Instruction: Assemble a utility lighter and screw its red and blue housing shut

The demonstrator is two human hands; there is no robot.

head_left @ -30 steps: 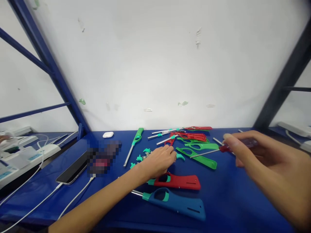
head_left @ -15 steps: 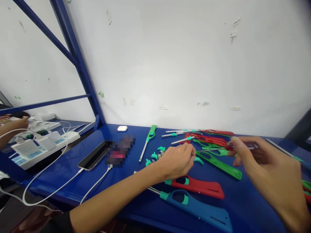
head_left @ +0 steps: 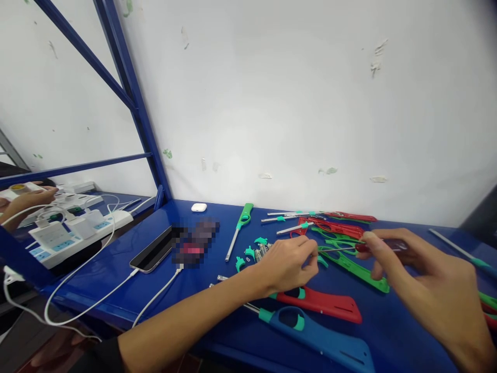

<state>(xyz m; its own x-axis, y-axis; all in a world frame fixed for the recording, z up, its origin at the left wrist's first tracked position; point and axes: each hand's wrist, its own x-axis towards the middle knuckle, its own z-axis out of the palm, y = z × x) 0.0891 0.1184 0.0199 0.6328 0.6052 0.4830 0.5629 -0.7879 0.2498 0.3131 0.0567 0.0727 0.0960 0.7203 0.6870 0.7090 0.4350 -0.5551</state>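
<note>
My right hand (head_left: 423, 274) is wrapped round the dark red handle of a screwdriver (head_left: 395, 246), whose thin shaft points left towards my other hand. My left hand (head_left: 291, 263) is closed in a pinch near the shaft's tip; whatever is between its fingers is hidden. Below the left hand lie a red utility lighter (head_left: 330, 305) and a blue utility lighter (head_left: 320, 336), both with teal triggers. Behind the hands are opened green handle shells (head_left: 359, 269), red handle shells (head_left: 341, 226) and metal lighter tubes (head_left: 293, 228). Teal triggers (head_left: 249, 252) and small metal parts (head_left: 262, 252) lie beside the left wrist.
A whole green lighter (head_left: 244, 216) lies near the wall. Left of it are a white earbud case (head_left: 199, 207) and a phone (head_left: 157, 249) on a charging cable. Power strips (head_left: 111, 224) stand beyond the blue frame post (head_left: 145, 129), near another person's hands (head_left: 37, 199).
My right hand has turned the screwdriver so that its shaft lies more level, its tip nearer my left fingers. The view has shifted slightly. At far left, the other person's hands have moved.
</note>
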